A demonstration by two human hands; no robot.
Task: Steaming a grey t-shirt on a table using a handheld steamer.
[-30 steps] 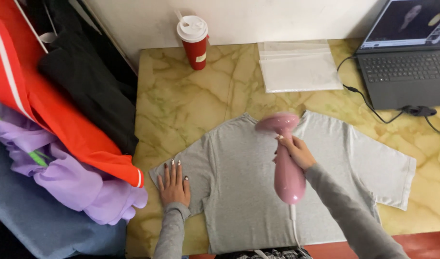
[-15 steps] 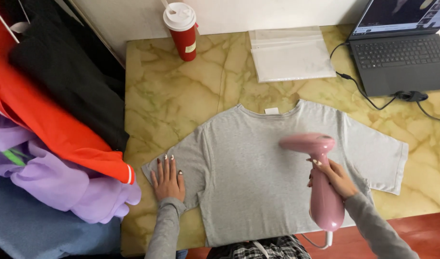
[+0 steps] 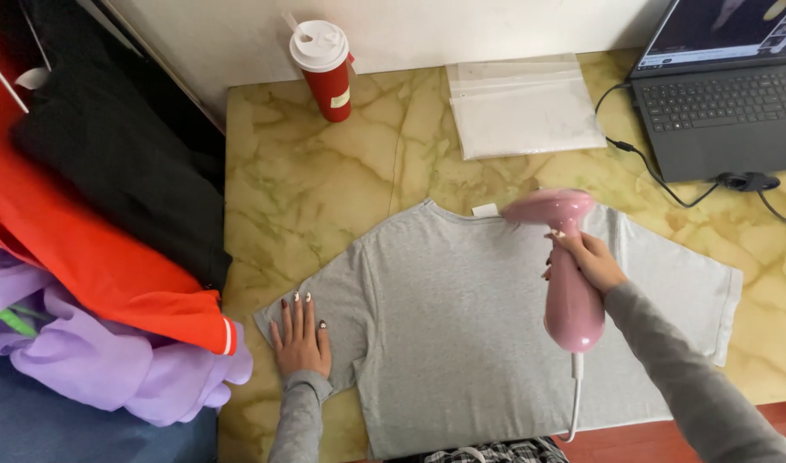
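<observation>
Steamer (image 3: 567, 274) sits in right hand (image 3: 588, 260), fingers wrapped shut round its pink handle; long axis runs near-vertical in view, head up by the collar, cord end toward the person; head hovers over upper right chest of grey t-shirt (image 3: 461, 317), which lies flat on marble surface (image 3: 324, 180), front edge w/ hem nearest the person. Left hand (image 3: 300, 334) flat, fingers spread, pressing the left sleeve, holding nothing; shirt body lies btwn both hands. Red cup (image 3: 326, 69), plastic bag (image 3: 521, 107), laptop (image 3: 727, 111) at back; clothes pile (image 3: 101, 257) left.
</observation>
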